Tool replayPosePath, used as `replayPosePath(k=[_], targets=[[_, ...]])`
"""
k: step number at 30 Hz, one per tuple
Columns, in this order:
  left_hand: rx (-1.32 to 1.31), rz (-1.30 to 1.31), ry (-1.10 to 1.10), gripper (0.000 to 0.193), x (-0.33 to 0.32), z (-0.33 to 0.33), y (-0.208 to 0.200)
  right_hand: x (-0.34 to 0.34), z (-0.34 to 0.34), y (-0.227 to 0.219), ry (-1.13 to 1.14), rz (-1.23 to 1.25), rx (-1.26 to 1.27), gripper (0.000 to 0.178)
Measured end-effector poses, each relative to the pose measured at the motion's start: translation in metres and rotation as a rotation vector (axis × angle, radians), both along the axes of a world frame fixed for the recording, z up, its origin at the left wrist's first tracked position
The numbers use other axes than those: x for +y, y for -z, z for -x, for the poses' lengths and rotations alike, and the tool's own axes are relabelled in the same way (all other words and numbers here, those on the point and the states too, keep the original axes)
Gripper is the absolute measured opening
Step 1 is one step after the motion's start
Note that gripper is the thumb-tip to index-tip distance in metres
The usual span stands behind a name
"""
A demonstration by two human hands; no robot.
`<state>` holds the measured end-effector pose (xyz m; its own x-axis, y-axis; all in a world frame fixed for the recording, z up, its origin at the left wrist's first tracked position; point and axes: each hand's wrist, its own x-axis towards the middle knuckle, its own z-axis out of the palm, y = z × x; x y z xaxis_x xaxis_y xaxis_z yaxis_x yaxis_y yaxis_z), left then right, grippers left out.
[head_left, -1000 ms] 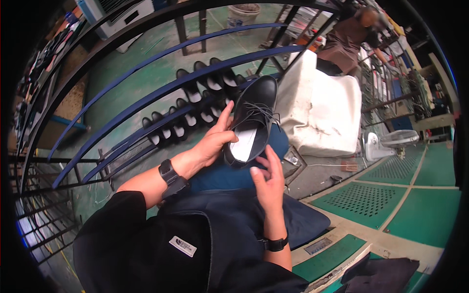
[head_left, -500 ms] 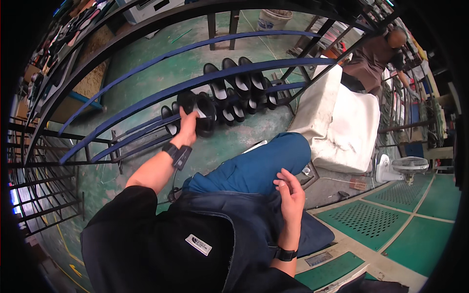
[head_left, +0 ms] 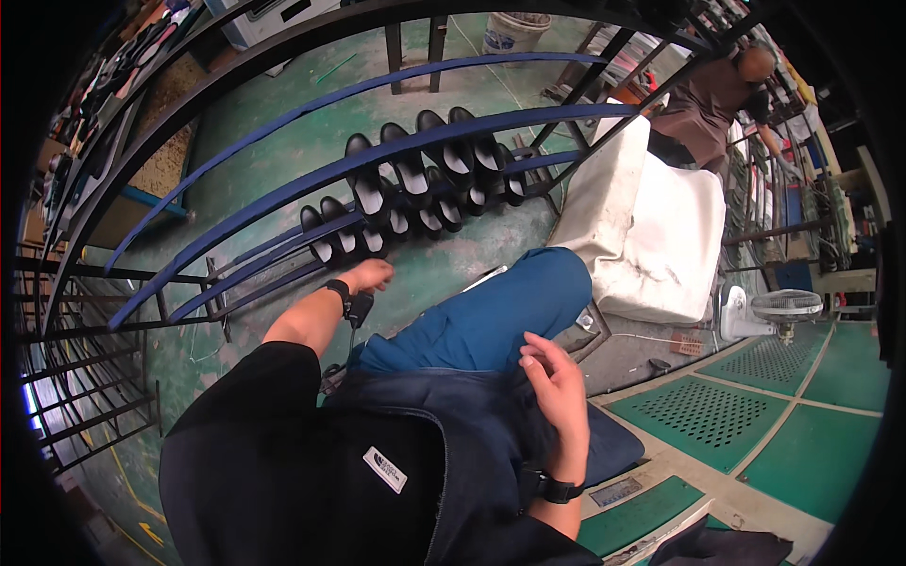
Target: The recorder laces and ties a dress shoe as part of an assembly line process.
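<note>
Black shoes sit in two rows on a rack with blue-padded rails, their pale insoles facing up toward me. My left hand is just below the near row, apart from the shoes, with loosely curled fingers and nothing in it. Over my blue-trousered thigh rests my right hand, its fingers slightly bent and apart, holding nothing. Both wrists carry black bands.
A white-covered block stands right of the rack, with a small fan beyond it. Green perforated panels lie at my right. Another person works at the far right. A bucket stands behind the rack.
My left hand has let go of a pair of black shoes, which now rest on the rack, and has drawn back toward me. My right hand has barely moved.
</note>
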<state>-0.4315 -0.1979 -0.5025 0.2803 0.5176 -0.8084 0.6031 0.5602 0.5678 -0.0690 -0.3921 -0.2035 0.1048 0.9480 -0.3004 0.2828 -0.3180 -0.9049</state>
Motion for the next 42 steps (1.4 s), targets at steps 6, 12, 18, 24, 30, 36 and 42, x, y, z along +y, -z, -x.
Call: replayPosePath(k=[6,12,18,24,30,36,42], targets=[[-0.021,-0.635,0.517,0.051,0.01,-0.039,-0.045,-0.011,-0.043,-0.083,-0.249,0.021,-0.398,0.035],[-0.127,-0.861,0.485,0.042,0.052,-0.076,-0.159,-0.078,-0.087,-0.125,-0.155,0.281,-0.354,0.036],[-0.076,-1.47,0.776,0.034,0.112,-0.106,-0.248,-0.159,-0.088,-0.147,0.144,0.442,-0.027,0.041],[0.457,-1.573,0.709,0.076,0.179,-0.099,-0.255,-0.175,-0.099,-0.13,0.034,0.275,-0.26,0.042],[0.519,-0.966,0.475,0.073,0.197,-0.08,-0.216,-0.178,-0.098,-0.132,-0.161,0.323,-0.486,0.045],[0.71,-1.218,0.35,0.045,0.161,-0.104,-0.232,-0.179,-0.101,-0.135,-0.164,0.334,-0.472,0.045],[0.824,-1.259,0.314,0.036,0.153,-0.109,-0.232,-0.18,-0.105,-0.133,-0.133,0.378,-0.472,0.045]])
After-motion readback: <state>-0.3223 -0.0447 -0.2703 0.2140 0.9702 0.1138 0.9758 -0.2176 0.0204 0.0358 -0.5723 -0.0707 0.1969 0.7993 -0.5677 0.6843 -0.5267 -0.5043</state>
